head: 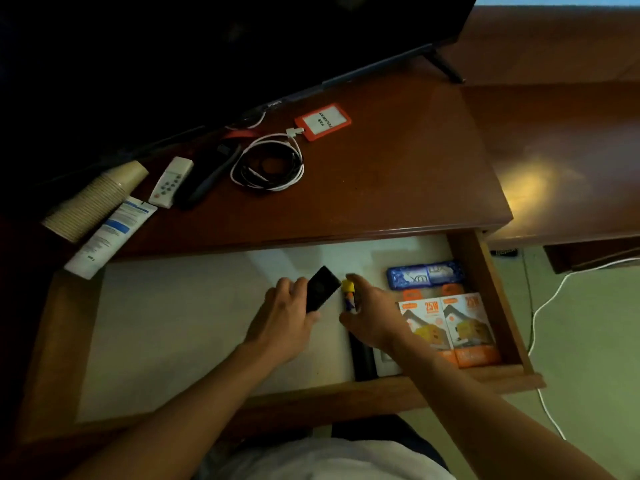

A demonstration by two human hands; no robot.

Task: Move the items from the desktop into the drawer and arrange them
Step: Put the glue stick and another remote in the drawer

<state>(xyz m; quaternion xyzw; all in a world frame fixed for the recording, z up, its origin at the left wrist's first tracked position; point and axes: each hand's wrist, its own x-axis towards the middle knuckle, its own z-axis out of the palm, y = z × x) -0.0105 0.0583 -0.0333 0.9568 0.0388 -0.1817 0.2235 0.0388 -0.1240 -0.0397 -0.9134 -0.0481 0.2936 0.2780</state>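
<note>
Person: seen from above, a white garment (322, 459) at the bottom edge and both bare forearms reaching forward into an open drawer (52, 344).
Drawer: pulled out from under the bench (398, 174), with brown wooden walls and a pale liner.
Left hand (282, 318): over the middle of the drawer, fingers curled round a flat black device (322, 289) that tilts up and to the right.
Right hand (372, 315): just beside the left, fingers closed around a small yellow-capped tube (349, 295) that stands nearly upright; the two held items are close, but whether they touch cannot be told.
Under the right wrist: a long black object (362, 358) lies lengthwise on the liner, next to a white flat item partly hidden by the arm.
Drawer, right end: two orange-and-white 25W charger boxes (450, 327) side by side, with a blue Lux soap pack (424, 274) lying crosswise just beyond them.
Bench, left edge: a white-and-blue tube (110, 237) overhangs the drawer's corner, touching a stack of paper cups (93, 202) lying on its side.
Bench, middle: a white remote (170, 181), a dark remote (207, 178) beside it, then a coiled black-and-white cable (268, 164).
Bench, farther back: a red-framed badge holder (322, 121) lies flat near the lower edge of a dark television (207, 46).
Floor, right: a white cord (540, 313) trails across pale green tiles.
</note>
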